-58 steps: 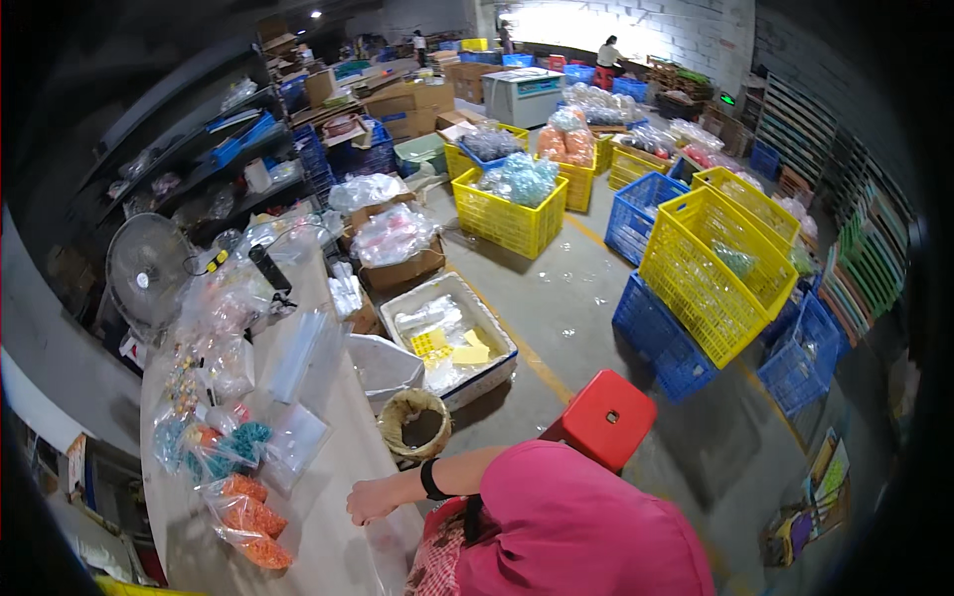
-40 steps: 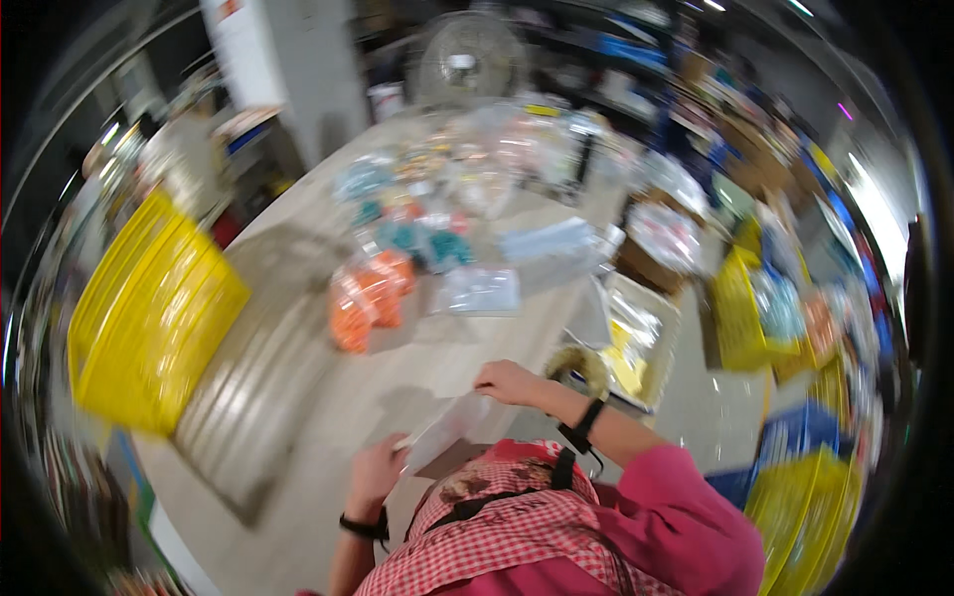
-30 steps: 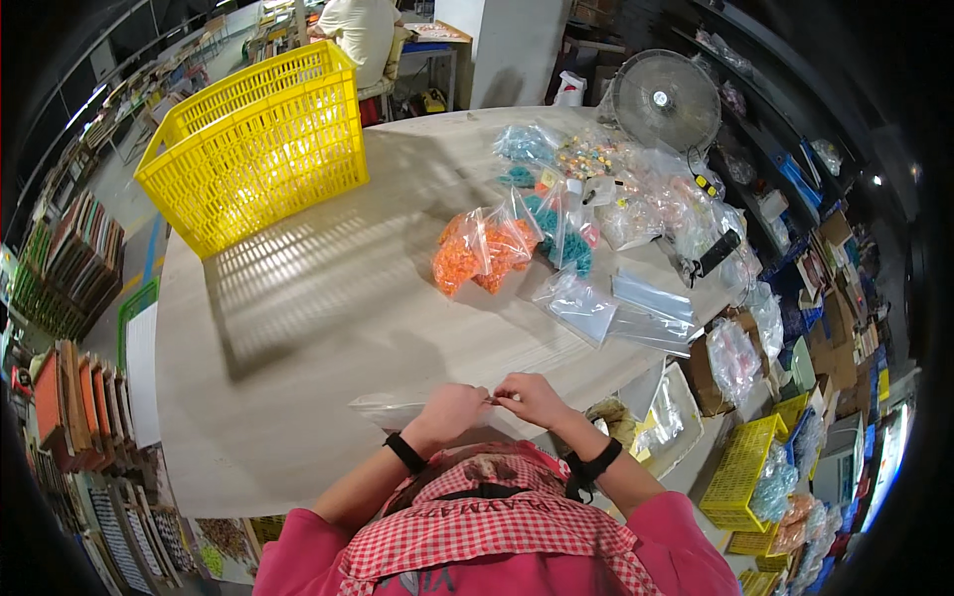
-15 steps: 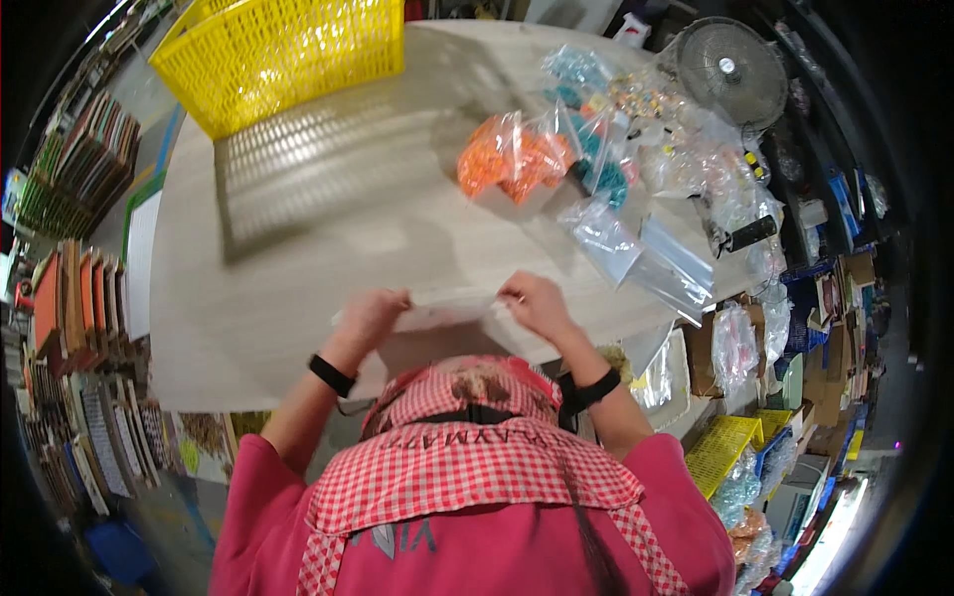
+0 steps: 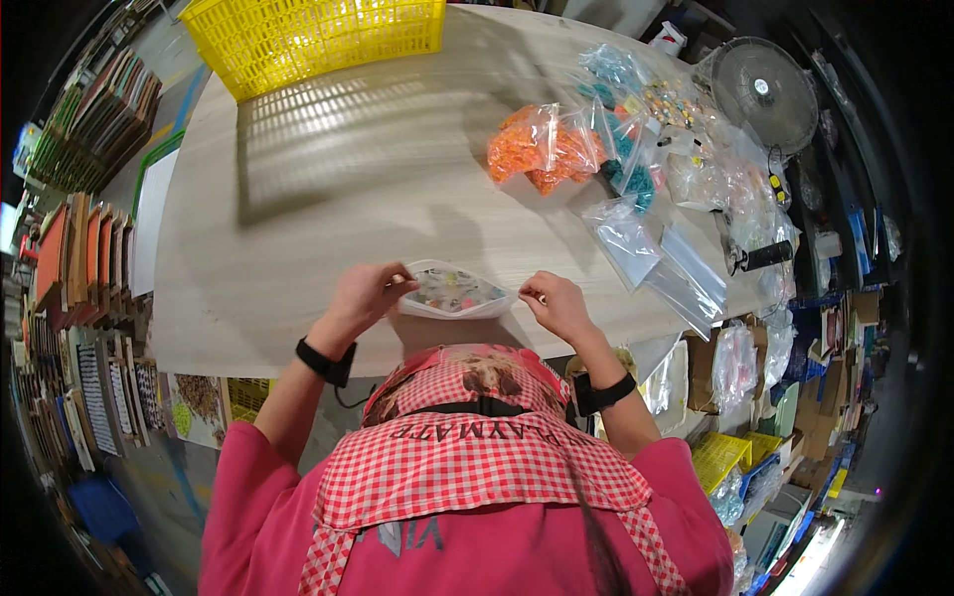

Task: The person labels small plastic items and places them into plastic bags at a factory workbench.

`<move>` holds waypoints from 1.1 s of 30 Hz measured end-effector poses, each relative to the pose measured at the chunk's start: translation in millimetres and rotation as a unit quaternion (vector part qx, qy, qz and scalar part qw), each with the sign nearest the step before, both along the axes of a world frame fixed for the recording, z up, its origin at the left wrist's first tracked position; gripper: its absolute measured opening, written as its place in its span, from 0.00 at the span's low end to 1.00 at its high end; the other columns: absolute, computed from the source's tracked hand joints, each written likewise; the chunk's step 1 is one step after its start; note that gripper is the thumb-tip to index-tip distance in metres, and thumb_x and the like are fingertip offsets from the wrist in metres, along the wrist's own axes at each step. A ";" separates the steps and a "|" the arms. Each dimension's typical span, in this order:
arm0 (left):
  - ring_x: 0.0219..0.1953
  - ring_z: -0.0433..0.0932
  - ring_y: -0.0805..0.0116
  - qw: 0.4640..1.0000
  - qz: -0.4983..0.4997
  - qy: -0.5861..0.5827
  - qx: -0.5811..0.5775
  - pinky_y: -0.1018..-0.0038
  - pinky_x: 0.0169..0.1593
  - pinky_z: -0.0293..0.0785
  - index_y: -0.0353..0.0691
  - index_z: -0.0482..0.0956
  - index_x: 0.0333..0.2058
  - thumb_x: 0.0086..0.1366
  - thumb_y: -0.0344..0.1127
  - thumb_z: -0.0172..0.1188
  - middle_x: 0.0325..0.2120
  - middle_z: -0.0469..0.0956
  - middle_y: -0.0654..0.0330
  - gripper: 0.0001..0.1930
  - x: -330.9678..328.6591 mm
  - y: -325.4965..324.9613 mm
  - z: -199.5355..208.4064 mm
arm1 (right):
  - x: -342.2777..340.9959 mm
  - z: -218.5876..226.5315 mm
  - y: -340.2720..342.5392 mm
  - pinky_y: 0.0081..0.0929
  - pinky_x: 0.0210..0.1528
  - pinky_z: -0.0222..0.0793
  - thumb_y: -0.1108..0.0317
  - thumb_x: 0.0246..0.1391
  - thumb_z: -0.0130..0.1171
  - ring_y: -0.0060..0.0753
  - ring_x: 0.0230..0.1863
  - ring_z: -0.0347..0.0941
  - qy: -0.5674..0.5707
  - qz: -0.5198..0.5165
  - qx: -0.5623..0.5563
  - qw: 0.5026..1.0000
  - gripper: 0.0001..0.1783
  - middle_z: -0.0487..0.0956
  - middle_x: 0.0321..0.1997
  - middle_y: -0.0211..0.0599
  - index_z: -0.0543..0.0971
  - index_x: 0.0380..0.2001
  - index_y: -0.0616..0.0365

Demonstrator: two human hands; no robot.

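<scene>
the small clear plastic zip bag with tiny multicoloured pieces inside (image 5: 455, 291) lies at the near edge of the pale wood-grain counter (image 5: 328, 189), stretched between the two hands. the left hand (image 5: 364, 294) pinches the bag's left end with thumb and fingers closed on the film, and the right hand (image 5: 556, 303) pinches its right end the same way. the bag looks light, soft and floppy; the film is thin and likely slippery, so it probably handles best by its two top corners, where both hands grip it now. the loose pieces inside would likely slide to whichever end dips.

beyond the bag, toward the far right of the counter, sit bulging clear bags of orange pieces (image 5: 542, 149), with bags of teal pieces (image 5: 626, 169) just beside them and flat empty clear bags (image 5: 661, 263) nearer the counter's right edge. a yellow plastic mesh basket (image 5: 328, 35) stands at the far edge, well apart from the bag. a round grey desk fan (image 5: 765, 94) sits past the orange bags. to the left of the counter, racks of flat packets (image 5: 70, 288) line the floor.
</scene>
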State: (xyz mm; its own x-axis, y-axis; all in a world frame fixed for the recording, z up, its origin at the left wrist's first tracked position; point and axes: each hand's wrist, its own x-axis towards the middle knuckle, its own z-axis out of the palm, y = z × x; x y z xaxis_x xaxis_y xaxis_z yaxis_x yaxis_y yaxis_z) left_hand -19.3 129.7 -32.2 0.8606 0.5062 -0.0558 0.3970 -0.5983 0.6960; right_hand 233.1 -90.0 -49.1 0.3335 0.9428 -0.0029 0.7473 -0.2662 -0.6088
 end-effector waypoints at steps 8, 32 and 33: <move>0.38 0.78 0.59 0.989 -0.065 -0.083 0.100 0.67 0.41 0.74 0.44 0.75 0.43 0.59 0.39 0.64 0.34 0.78 0.56 0.15 58.0 -15.9 11.1 | -3.3 -2.8 0.3 0.34 0.34 0.71 0.66 0.51 0.61 0.41 0.32 0.76 0.020 -0.007 -0.012 1.000 0.06 0.78 0.30 0.36 0.81 0.30 0.55; 0.37 0.80 0.55 0.931 -0.247 0.198 0.182 0.61 0.39 0.76 0.49 0.85 0.34 0.56 0.37 0.59 0.32 0.79 0.54 0.08 75.5 -23.7 -82.3 | -8.0 -1.5 8.9 0.34 0.32 0.71 0.65 0.50 0.61 0.40 0.30 0.77 -0.032 0.017 0.005 0.999 0.05 0.79 0.29 0.33 0.80 0.29 0.52; 0.36 0.81 0.55 0.947 -0.206 0.176 0.173 0.60 0.38 0.76 0.48 0.85 0.34 0.56 0.37 0.58 0.29 0.80 0.53 0.09 72.9 -21.6 -90.6 | -7.1 -0.6 9.1 0.34 0.32 0.71 0.65 0.50 0.61 0.40 0.31 0.77 -0.051 0.019 0.013 0.998 0.04 0.79 0.29 0.33 0.80 0.29 0.52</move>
State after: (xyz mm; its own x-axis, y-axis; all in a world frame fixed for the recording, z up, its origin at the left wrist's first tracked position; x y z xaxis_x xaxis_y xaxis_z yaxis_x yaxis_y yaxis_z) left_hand 53.7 108.1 -122.7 0.9480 0.1710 -0.2684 0.2505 -0.9212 0.2976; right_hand 225.9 -80.8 -49.7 0.2954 0.9539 0.0528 0.8146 -0.2226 -0.5356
